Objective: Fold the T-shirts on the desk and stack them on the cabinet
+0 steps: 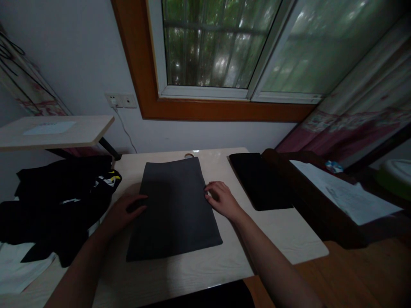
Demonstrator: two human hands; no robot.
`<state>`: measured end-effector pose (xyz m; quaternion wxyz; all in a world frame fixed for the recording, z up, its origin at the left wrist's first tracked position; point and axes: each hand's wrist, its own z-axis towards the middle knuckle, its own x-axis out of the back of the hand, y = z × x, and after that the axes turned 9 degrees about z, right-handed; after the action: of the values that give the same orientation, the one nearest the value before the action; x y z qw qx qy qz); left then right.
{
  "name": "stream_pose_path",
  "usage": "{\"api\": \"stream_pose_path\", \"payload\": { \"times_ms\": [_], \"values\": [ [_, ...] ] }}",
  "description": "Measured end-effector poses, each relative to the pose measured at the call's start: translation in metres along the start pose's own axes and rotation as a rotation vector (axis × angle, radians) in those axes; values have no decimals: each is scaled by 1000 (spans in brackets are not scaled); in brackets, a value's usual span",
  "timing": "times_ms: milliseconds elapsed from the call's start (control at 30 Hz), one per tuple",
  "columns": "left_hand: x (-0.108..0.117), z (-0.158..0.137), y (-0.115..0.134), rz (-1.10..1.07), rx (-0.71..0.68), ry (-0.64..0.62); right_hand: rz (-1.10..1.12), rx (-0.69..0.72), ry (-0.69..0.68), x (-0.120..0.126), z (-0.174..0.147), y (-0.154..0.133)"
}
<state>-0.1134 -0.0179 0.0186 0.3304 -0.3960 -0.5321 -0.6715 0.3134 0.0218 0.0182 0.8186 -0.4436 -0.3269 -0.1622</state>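
A dark grey rectangular piece (pixel 175 205) lies flat on the pale table in front of me. It looks like smooth cloth or a folded garment, though the dim light hides its exact kind. My left hand (pixel 126 208) is at its left edge, thumb and forefinger apart and their tips at the border. Against the opposite edge rests my right hand (pixel 221 199), fingers loosely bent with a gap between thumb and forefinger. Neither hand lifts the grey piece. Farther right, a black flat rectangle (pixel 260 182) lies near the table's right side.
Black clothes (pixel 64 201) are heaped at the left, with white cloth (pixel 25 265) beneath. A raised shelf (pixel 86 132) stands behind them. A small ring-shaped thing (pixel 189 156) sits at the table's back edge. Dark furniture bearing a white sheet (pixel 343 192) stands right of the table (pixel 282 239).
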Motion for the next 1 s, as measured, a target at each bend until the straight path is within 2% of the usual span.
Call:
{"api": "stream_pose_path", "payload": {
  "times_ms": [300,533,667,833,1000],
  "values": [
    [0,-3,2,-51,33,-58,95,-26,-23,-3,0,6],
    [4,-6,8,-76,-11,-111,177,-38,-51,0,-2,7],
    [5,-6,8,-75,-40,-110,179,1,-71,2,-1,5],
    [3,-4,7,16,-78,-13,119,33,-82,5,1,-5],
    [5,3,20,163,-193,156,35,20,24,0,4,-18]
  ]
}}
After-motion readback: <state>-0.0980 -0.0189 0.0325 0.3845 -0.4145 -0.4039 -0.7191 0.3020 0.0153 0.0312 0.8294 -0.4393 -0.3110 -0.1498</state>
